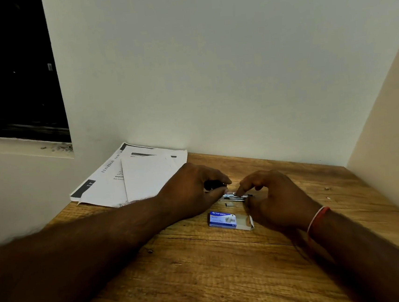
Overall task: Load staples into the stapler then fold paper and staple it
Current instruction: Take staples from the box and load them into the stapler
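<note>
A small black stapler lies on the wooden desk, with its metal staple channel pulled out to the right. My left hand is closed around the stapler's body. My right hand pinches at the channel's right part with thumb and forefinger; whether it holds staples is hidden. A short strip of staples lies just in front of the channel. The blue and white staple box sits open in front of that. Printed paper sheets lie at the back left.
White walls close in the desk at the back, left and right. A dark window sits at the upper left. A red band circles my right wrist.
</note>
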Available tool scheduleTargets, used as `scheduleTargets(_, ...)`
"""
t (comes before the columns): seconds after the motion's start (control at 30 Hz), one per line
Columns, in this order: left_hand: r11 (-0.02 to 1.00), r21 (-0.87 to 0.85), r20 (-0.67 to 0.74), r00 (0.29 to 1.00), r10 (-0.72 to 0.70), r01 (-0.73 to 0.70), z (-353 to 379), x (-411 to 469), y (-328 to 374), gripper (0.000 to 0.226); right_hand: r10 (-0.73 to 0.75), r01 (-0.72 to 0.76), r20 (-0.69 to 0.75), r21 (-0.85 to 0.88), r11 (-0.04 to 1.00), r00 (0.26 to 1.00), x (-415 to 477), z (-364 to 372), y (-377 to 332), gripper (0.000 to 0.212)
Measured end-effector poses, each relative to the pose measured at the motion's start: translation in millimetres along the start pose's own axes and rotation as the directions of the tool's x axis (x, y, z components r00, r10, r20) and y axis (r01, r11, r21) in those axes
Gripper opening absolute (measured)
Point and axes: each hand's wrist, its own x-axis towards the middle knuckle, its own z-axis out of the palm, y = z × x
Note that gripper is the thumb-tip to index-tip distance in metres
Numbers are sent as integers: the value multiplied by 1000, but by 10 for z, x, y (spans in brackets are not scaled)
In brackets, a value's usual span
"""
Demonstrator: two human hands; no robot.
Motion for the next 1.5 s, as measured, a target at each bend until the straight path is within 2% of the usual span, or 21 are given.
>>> scheduleTargets(0.2,1000,3,-2,1000,-29,29,-2,-1,19,22,123,-122,-1,119,985,992,-23,-77,68,26)
scheduleTargets(0.43,1000,-2,-6,1000,-20,20,17,-6,28,21,161,-164,36,261,951,986,-64,-136,39,19)
scheduleTargets(0.77,1000,-7,-24,1000,-10,10,30,-6,27,20,229,-235,61,372,898,971,-64,-150,70,12)
scheduleTargets(1.07,999,-17,49,998,33,-33,110,56,46,23,229,-237,67,376,896,971,-46,-116,100,13)
scheduleTargets(1.27,997,50,219,974,53,-65,128,59,18,26,185,-194,58,327,925,981,-57,-57,50,12)
scheduleTargets(1.5,994,96,268,963,20,-47,114,58,3,27,161,-162,26,284,945,987,-49,-42,71,9)
